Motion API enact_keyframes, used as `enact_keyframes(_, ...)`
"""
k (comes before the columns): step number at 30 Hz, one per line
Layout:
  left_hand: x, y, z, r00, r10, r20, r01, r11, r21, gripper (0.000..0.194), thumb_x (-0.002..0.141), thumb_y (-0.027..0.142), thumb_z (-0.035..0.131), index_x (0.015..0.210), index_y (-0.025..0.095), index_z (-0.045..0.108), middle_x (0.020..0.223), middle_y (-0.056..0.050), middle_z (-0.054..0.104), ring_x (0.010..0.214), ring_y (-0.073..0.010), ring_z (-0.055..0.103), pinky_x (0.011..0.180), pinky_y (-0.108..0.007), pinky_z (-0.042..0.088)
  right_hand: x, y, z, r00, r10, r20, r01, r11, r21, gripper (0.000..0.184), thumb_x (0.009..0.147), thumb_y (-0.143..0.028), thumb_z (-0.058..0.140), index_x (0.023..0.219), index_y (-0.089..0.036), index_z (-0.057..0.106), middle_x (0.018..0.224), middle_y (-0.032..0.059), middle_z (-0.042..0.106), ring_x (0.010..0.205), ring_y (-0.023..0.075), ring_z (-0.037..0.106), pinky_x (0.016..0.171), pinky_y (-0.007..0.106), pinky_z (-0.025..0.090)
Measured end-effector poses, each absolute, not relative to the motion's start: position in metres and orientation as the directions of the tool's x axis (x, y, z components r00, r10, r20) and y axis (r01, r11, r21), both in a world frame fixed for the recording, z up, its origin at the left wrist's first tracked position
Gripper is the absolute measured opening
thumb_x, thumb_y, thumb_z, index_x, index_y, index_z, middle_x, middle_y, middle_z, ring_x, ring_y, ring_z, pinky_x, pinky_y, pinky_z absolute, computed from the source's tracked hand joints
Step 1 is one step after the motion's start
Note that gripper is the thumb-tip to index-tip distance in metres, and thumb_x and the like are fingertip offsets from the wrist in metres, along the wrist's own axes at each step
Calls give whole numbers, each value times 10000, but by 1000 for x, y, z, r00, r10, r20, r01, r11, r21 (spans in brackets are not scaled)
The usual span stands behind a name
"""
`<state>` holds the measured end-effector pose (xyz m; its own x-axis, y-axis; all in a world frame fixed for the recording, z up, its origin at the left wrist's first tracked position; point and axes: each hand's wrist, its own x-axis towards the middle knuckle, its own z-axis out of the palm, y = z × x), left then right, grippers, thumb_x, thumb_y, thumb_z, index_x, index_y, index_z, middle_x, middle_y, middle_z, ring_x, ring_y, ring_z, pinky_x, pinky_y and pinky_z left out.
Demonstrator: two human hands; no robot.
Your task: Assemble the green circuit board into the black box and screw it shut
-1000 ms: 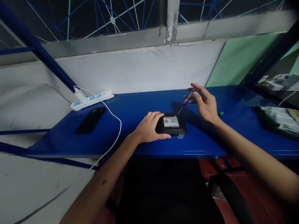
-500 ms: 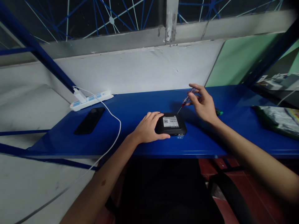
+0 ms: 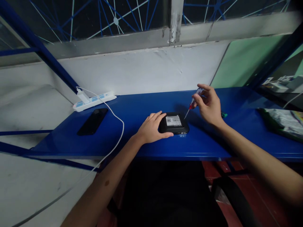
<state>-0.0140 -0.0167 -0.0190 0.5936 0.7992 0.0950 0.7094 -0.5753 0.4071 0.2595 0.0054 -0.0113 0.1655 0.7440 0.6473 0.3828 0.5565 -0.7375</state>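
Note:
A small black electronic box (image 3: 175,128) with a white printed label (image 3: 173,120) on top lies flat on the blue table (image 3: 132,104). Ports show along its near right edge. My left hand (image 3: 152,127) grips the box's left side, thumb along the near edge and fingers over the far left corner. In my right hand (image 3: 208,104) is a screwdriver (image 3: 190,104) with a clear handle and red collar, pinched between thumb and fingers. It slants down to the left, its tip near the box's right side; I cannot tell whether they touch.
A black phone (image 3: 92,121) lies at the left, before a white power strip (image 3: 94,101) with a plugged-in charger. Its white cable (image 3: 121,126) runs off the front edge. A small green object (image 3: 224,115) sits behind my right wrist; a plastic package (image 3: 284,123) lies far right.
The screwdriver and my right hand have shifted slightly right, moving the tip from the label's far right corner toward the box's right side. My left hand keeps its hold.

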Motion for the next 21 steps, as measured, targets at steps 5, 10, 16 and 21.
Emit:
enact_keyframes(5,-14,-15,-20,572,816,85,734,-555,391,1033,786,822,554,1565,189,310,1666,-164,263,1527,-404,244,1217,-620,258,255,0,-8,87,783,616,320,563,-762,424,869,-541,678,1234,-346,586,889,20,612,608,164,616,607,420,614)
enact_keyframes(10,-13,-15,-20,555,829,67,750,-533,392,1074,785,831,552,1577,159,279,1674,-163,239,1543,-394,212,1240,-587,247,253,0,-9,61,784,618,311,574,-758,429,867,-527,688,1237,-337,585,879,17,606,620,166,624,600,411,610)
enact_keyframes(16,-13,-16,-20,546,834,86,747,-530,402,1052,792,842,541,1572,180,297,1670,-144,263,1544,-366,230,1248,-551,260,252,0,-10,45,765,643,283,607,-743,410,866,-490,710,1222,-323,594,853,11,620,609,161,627,575,384,595)
enact_keyframes(21,-14,-16,-22,550,830,93,741,-536,404,1067,783,839,556,1568,160,307,1662,-160,277,1537,-373,247,1247,-553,265,249,-5,-7,30,785,619,276,589,-760,399,854,-490,727,1198,-325,610,857,11,641,608,159,638,579,378,601)
